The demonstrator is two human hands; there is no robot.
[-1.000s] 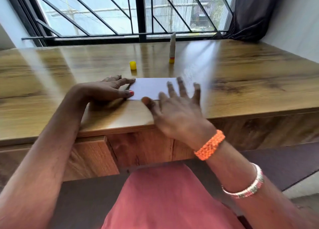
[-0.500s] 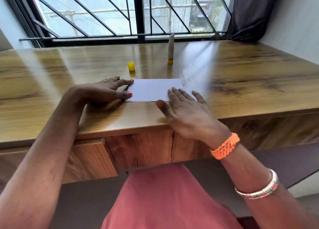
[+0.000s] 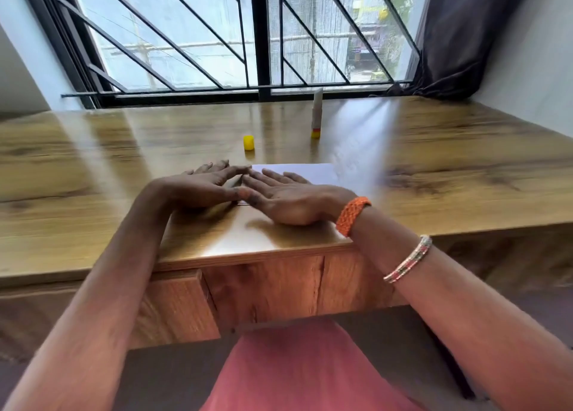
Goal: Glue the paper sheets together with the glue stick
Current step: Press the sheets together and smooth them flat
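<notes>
A person sits at a wooden desk (image 3: 434, 168) under a barred window, seen from a head camera looking down at both hands. In the middle of the frame lies the paper (image 3: 310, 173), a white stack flat on the desk; only its far and right parts show, the rest is under the hands.

The left hand (image 3: 198, 187) lies flat, palm down, at the left end of the paper, fingers stretched toward the centre. The right hand (image 3: 291, 199) lies flat on the paper just beside it, fingers pointing left, so the fingertips of the two hands nearly meet. Neither hand has a grip on anything — both are spread open and pressing down.

Above the hands, toward the window, the glue stick (image 3: 317, 114) stands upright on the desk, uncapped, well apart from the paper. Its yellow cap (image 3: 249, 142) sits alone to the left of it, nearer the paper.

Judging by this, the gluing itself looks done and the step in hand is pressing and smoothing the sheets so they bond. Whether the edges line up cannot be told, since the hands hide them.

The next move likely calls for sweeping the right palm across the sheet toward its uncovered right end while the left hand pins the stack — firm, even pressure, without sliding the top sheet. After that, the cap would need to go back on the stick.
</notes>
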